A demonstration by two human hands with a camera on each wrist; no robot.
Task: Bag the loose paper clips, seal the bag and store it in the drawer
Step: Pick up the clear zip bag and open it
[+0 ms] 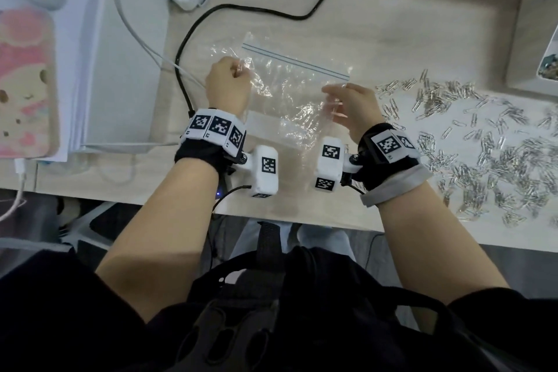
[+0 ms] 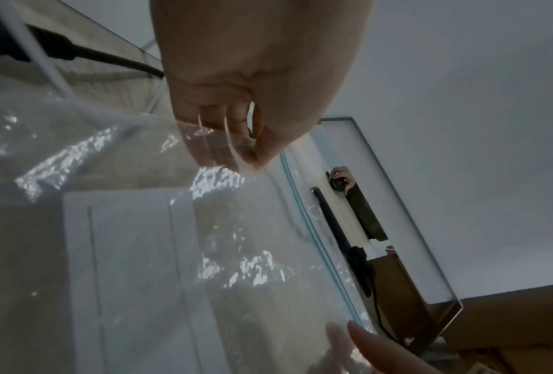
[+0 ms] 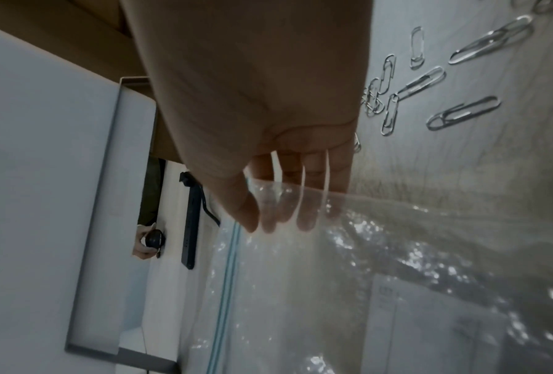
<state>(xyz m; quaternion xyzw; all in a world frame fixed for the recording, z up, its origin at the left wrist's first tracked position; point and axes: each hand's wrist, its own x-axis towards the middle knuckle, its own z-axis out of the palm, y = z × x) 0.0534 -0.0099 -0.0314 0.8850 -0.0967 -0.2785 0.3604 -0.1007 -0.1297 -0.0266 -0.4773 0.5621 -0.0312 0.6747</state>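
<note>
The clear zip bag (image 1: 290, 93) I hold is crumpled and empty, its blue seal strip on the far edge. Right of the bag, silver paper clips (image 1: 483, 154) lie scattered loose across my desk (image 1: 392, 24).

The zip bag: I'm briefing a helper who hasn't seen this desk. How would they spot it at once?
Look at the pale wooden desk, just left of the scattered paper clips. Between the left hand and the right hand, both pinching it, is the zip bag: crinkled clear plastic, the only thing with a blue double-line seal.
</note>
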